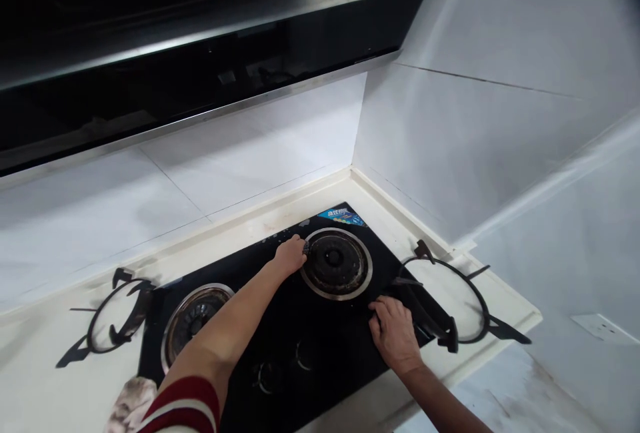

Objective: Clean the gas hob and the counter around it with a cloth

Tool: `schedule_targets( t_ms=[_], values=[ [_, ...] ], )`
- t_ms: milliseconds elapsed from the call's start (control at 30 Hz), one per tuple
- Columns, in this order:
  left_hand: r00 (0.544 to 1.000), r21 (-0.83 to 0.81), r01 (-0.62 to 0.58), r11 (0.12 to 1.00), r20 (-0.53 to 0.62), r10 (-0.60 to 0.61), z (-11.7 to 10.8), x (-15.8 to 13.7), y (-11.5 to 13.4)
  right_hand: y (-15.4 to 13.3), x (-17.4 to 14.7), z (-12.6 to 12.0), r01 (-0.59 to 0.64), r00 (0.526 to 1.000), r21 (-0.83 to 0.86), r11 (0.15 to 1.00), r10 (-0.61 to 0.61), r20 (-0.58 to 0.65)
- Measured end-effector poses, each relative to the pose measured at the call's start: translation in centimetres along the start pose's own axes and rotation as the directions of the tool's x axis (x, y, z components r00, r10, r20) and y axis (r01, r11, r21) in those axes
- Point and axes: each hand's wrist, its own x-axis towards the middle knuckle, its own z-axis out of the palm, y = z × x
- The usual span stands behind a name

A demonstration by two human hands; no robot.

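A black glass gas cooktop (280, 326) lies below me. My left hand (291, 255) is closed on a small dark, rough-looking scrubber (306, 247), mostly hidden by the fingers. It touches the left rim of the right burner (336, 263), whose bowl looks stained brown inside its metal ring. My right hand (395, 333) rests on the glass just in front of that burner, fingers loosely bent with nothing visible in them. My left forearm partly covers the left burner (197, 319).
Black pan supports stand off the burners: one (117, 319) on the left counter, another (473, 306) overlapping the cooktop's right edge. A crumpled cloth (133, 403) lies by my left sleeve. The range hood (200, 86) hangs low overhead. White walls (500, 119) meet behind the cooktop.
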Motion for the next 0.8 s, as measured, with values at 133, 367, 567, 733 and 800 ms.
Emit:
schedule_targets(
  t_ms=[133, 367, 567, 733, 800],
  values=[
    [1.000, 0.003, -0.003, 1.000, 0.011, 0.003, 0.4, -0.7, 1.3, 0.5, -0.2, 0.3, 0.012, 1.000, -0.011, 1.000, -0.012, -0.008],
    [0.995, -0.033, 0.072, 0.997, 0.078, -0.069, 1.3, -1.5, 3.6, 0.9, -0.5, 0.4, 0.027, 1.000, -0.020, 0.999, -0.027, -0.011],
    [0.987, -0.094, 0.107, 0.990, 0.131, -0.095, 2.2, -4.3, 5.4, 1.0, -0.7, 0.4, 0.040, 0.999, -0.032, 0.999, -0.040, -0.016],
    [0.988, -0.204, 0.115, 0.972, 0.126, -0.090, 2.7, -6.3, 7.4, 1.2, -0.8, 0.5, 0.049, 0.999, -0.044, 0.998, -0.050, -0.019],
    [0.989, -0.267, 0.120, 0.956, 0.114, -0.093, 2.9, -6.8, 8.3, 1.4, -0.9, 0.6, 0.063, 0.998, -0.048, 0.997, -0.064, -0.017]
  ],
)
